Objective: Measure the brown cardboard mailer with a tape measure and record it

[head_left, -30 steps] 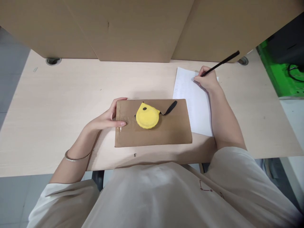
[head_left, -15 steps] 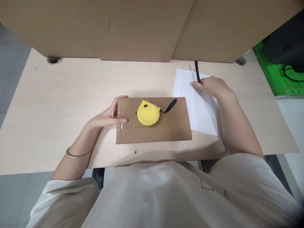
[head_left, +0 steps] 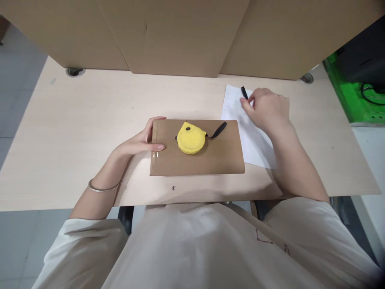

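My left hand (head_left: pixel 141 141) grips the left end of a flat brown cardboard box (head_left: pixel 222 160), thumb on top and fingers behind the edge. On top of the box lies a yellow tape measure (head_left: pixel 191 139) with a black button and a black wrist strap (head_left: pixel 219 130) stretched to the right. My right hand (head_left: pixel 267 109) is closed on a black pen (head_left: pixel 244 92), over a white sheet of paper (head_left: pixel 255 146). The paper lies to the right of the box, its left side partly under or behind it. My palm hides the rest of the pen.
Tall cardboard panels (head_left: pixel 180 36) stand along the back of the light wooden table (head_left: pixel 75 132). Cable holes (head_left: pixel 75 72) sit at both rear corners. At the far right there is a green surface (head_left: pixel 355 100) with a dark object and a cable.
My right hand has turned and lifted, so the pen now leans left and shows less of its length. The left hand still holds the box. The view has shifted slightly.
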Tool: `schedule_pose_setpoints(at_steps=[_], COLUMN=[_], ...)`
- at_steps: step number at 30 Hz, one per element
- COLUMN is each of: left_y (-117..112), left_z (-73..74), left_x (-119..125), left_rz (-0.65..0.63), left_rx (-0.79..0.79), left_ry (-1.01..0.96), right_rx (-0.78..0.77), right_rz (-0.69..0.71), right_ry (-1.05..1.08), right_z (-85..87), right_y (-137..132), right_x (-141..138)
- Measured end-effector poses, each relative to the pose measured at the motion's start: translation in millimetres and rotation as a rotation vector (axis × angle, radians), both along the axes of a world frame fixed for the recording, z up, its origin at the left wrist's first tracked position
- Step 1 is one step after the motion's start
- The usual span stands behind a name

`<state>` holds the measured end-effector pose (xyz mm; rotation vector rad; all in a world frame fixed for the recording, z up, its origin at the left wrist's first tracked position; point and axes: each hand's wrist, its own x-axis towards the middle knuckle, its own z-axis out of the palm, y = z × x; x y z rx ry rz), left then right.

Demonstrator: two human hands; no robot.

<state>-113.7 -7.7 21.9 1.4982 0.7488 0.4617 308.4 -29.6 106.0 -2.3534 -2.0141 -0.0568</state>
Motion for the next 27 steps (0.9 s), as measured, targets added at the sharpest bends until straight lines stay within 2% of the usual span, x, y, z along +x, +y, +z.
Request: schedule_pose_setpoints(at_steps=[2,5,8,10,13,16,19,21,23,25,27], left_y=[-0.2,-0.7,-1.3,-2.3,-5.5,-9.5,-13.2,-17.0,-23.2,-31.4,-39.5], left_z=[1.9,6.0,6.9,5.5,6.5,16.3,27.0,28.0,23.1,14.9,5.9], left_x=[0.4,0.5,1.2,3.1,8.1,10.2,4.6,-0.5,-2.4,0.1,4.8], left_rz=[0.003,0.006,0.009,0.016,0.113,0.314,0.454,0.442,0.384,0.348,0.348], left_rx=[0.001,0.014,0.042,0.062,0.030,0.057,0.230,0.306,0.347,0.376,0.381], left_ry=[0.000,0.003,0.020,0.036,0.046,0.157,0.391,0.513,0.576,0.596,0.601], right_rx=[0.086,0.043,-0.016,-0.016,0.051,0.166,0.274,0.390,0.475,0.425,0.273], right_rz=[0.231,0.508,0.599,0.593,0.542,0.394,0.257,0.182,0.081,-0.011,-0.065], right_ry=[0.153,0.215,0.142,0.131,0.276,0.655,1.098,1.356,1.503,1.509,1.499], right_z=[15.7,26.3,20.8,14.6,11.0,16.0,23.9,25.9,22.3,13.5,3.9], right_y=[-20.4,-46.6,-56.6,-56.7,-56.5,-61.4,-69.3,-74.4,-78.4,-81.0,-82.6], right_x=[-34.9,-91.5,-129.1,-135.0,-115.5,-74.3,-32.9,-13.7,-3.4,-1.2,-4.7])
